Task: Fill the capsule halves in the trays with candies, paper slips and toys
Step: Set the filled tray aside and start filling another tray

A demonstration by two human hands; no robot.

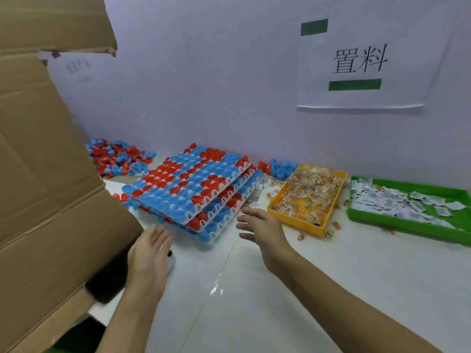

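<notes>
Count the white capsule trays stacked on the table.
3 white plastic capsule trays, stacked askew in front of both hands: top, middle, bottom. More could be hidden beneath.

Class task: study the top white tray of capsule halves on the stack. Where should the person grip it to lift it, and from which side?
Probably the top tray by its white rim at two opposite edges, left hand and right hand coming in from the near corner's two sides. It is wide, flat and packed with loose capsule halves, so a level two-handed lift suits.

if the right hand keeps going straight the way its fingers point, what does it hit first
Probably the stack of white plastic trays filled with red and blue capsule halves: the right hand points up-left at its near edge, though depth is unclear.
</notes>
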